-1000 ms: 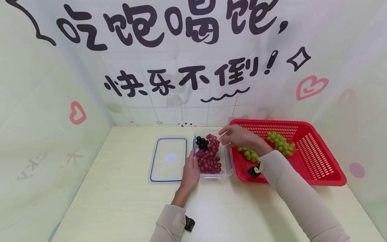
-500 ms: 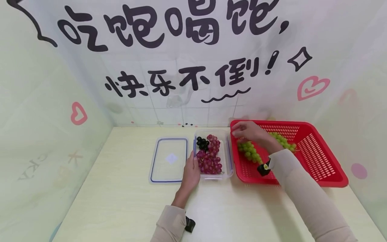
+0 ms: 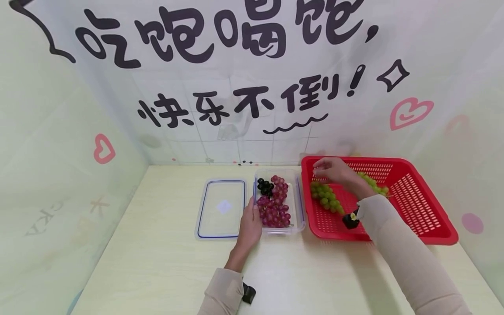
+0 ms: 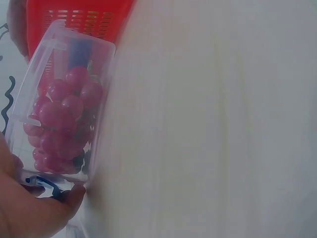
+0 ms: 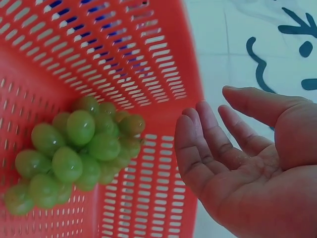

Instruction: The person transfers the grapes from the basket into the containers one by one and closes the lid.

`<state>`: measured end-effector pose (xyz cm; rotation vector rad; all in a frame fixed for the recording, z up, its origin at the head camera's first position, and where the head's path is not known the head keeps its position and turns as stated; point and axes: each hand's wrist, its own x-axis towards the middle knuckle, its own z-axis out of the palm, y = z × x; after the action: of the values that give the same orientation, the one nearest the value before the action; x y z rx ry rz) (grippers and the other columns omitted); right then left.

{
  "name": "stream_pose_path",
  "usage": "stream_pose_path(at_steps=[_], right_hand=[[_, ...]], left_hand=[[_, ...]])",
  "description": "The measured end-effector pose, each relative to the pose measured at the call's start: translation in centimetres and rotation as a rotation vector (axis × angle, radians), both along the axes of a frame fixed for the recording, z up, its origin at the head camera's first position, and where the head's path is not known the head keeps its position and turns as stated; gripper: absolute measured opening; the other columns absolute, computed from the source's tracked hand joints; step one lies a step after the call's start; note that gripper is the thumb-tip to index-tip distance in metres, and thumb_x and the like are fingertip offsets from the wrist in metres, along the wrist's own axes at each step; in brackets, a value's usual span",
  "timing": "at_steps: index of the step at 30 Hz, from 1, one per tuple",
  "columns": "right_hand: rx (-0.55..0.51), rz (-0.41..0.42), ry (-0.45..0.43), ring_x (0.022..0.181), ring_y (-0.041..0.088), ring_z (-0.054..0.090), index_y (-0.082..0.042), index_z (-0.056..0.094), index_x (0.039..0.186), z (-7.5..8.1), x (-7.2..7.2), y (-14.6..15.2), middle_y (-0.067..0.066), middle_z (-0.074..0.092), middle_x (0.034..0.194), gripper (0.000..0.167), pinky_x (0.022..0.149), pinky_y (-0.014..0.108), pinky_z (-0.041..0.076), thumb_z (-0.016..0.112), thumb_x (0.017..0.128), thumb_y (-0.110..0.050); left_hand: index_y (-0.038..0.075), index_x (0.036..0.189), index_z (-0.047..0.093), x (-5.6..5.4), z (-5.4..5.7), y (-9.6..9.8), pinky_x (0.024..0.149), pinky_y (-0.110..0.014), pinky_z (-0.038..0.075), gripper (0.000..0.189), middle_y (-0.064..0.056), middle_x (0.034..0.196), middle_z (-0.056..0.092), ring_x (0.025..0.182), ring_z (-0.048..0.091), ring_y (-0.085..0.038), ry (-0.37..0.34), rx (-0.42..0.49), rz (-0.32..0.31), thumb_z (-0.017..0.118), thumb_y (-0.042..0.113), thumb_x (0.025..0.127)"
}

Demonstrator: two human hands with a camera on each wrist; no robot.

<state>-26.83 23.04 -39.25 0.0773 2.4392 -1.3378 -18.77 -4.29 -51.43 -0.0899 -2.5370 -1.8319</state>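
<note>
In the head view, a clear plastic food container holds a bunch of red grapes and a few black grapes. My left hand grips the container's left side; the left wrist view shows the thumb at its lower corner, beside a blue-edged clasp. My right hand hovers over the back left of the red basket, fingers loosely bent and holding nothing. Below it lies a bunch of green grapes, seen whole in the right wrist view. My forearm partly hides another green bunch.
A clear lid with a blue seal lies flat to the left of the container. The basket stands close on the container's right. Behind the table hangs a white printed curtain, with more curtain at both sides.
My right hand has moved right, from over the container's right edge to above the basket, uncovering the nearer green grapes. The left hand stays on the container.
</note>
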Motion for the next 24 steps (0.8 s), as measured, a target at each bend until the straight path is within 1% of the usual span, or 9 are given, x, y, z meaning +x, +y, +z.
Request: stream_pose_path(at_steps=[7,13,19,24], right_hand=[[0.040,-0.010,-0.006,0.121,0.036,0.049,-0.001,0.052,0.137,-0.6,-0.2,1.1,0.020,0.051,0.133,0.041,0.104,0.050,0.048,0.058,0.100,-0.017],[0.066,-0.040,-0.027,0.121,0.035,0.046,-0.001,0.052,0.138,-1.3,-0.4,2.0,0.020,0.048,0.135,0.043,0.104,0.048,0.047,0.060,0.099,-0.019],[0.076,-0.049,-0.040,0.124,0.036,0.044,-0.002,0.047,0.141,-1.9,-0.5,2.8,0.021,0.044,0.141,0.048,0.109,0.051,0.044,0.059,0.099,-0.022],[0.077,-0.066,-0.073,0.124,0.036,0.045,-0.003,0.046,0.142,-2.4,-0.6,3.1,0.021,0.045,0.140,0.049,0.109,0.050,0.044,0.059,0.099,-0.021]], left_hand=[[-0.006,0.154,0.021,0.0,-0.1,0.0,0.118,-0.055,0.026,0.051,-0.029,0.154,0.032,0.145,0.028,-0.042,0.000,0.002,-0.003,0.027,0.018,0.110],[-0.006,0.154,0.020,0.0,-0.1,0.0,0.119,-0.054,0.025,0.051,-0.028,0.155,0.031,0.146,0.026,-0.042,-0.005,-0.002,-0.006,0.027,0.019,0.110],[-0.006,0.155,0.020,0.0,0.0,0.1,0.119,-0.054,0.024,0.052,-0.027,0.156,0.030,0.146,0.025,-0.041,-0.010,-0.004,-0.007,0.027,0.019,0.110],[-0.006,0.155,0.020,0.1,0.0,0.0,0.119,-0.054,0.024,0.052,-0.027,0.156,0.030,0.146,0.026,-0.042,-0.014,-0.009,-0.003,0.027,0.020,0.110]])
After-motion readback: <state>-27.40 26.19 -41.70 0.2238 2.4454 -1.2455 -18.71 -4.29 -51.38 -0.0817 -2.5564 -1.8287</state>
